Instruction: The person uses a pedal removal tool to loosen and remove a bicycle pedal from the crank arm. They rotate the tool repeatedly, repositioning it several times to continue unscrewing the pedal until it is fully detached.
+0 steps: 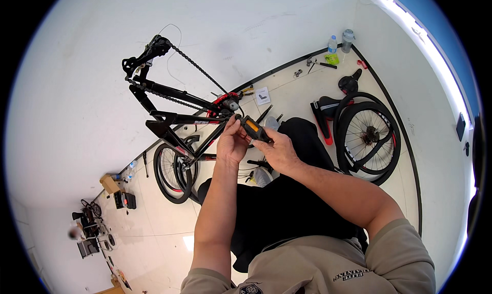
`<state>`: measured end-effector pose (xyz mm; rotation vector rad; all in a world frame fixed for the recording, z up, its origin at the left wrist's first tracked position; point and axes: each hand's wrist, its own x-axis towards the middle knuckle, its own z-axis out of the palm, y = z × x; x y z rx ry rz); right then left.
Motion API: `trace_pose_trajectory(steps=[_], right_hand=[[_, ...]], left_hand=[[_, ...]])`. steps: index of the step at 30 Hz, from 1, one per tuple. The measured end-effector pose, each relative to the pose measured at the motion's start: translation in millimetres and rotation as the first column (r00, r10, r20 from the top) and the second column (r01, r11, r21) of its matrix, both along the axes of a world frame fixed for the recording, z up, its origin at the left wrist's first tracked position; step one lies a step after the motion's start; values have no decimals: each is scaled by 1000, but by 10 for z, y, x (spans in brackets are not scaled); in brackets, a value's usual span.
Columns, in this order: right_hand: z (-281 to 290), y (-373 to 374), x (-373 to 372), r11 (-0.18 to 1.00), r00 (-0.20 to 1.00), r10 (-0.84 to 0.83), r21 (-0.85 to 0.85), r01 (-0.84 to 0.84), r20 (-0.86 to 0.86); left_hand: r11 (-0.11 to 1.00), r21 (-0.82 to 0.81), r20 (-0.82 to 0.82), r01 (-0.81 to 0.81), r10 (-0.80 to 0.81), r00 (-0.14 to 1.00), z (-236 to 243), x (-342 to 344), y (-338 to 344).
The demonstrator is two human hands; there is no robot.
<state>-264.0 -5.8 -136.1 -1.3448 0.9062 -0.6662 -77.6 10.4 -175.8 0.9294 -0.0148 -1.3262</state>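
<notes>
A black bicycle pedal (254, 129) with an orange reflector is between my hands, in front of the bicycle frame. My right hand (279, 149) grips the pedal's outer end between thumb and fingers. My left hand (231, 142) is closed in a pinch at its other end, where the spindle meets the crank area; the fingers hide the exact contact. The black bicycle frame (177, 118) stands turned over at the left, its rear end raised. A chain (197, 67) runs from the rear derailleur (137, 63) down to the red-and-black chainring (218, 107).
A rear wheel with tyre (370, 140) lies at the right beside a saddle (328, 107). Another wheel (171, 173) is at the frame's front. Along the wall are a hammer (325, 65), a bottle (332, 44) and a paper leaflet (262, 95). A cardboard box (109, 185) stands further left.
</notes>
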Motion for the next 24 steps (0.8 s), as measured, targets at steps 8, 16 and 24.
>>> trace_pose_trajectory(steps=[8, 16, 24], right_hand=[[8, -54, 41, 783, 932, -152, 616, -89, 328], [-52, -125, 10, 610, 861, -231, 757, -234, 453], [38, -86, 33, 742, 944, -159, 666, -80, 290]], left_hand=[[1000, 28, 10, -5, 5, 1000, 76, -81, 4], [997, 74, 27, -27, 25, 999, 110, -138, -37], [994, 107, 142, 20, -35, 989, 92, -67, -85]])
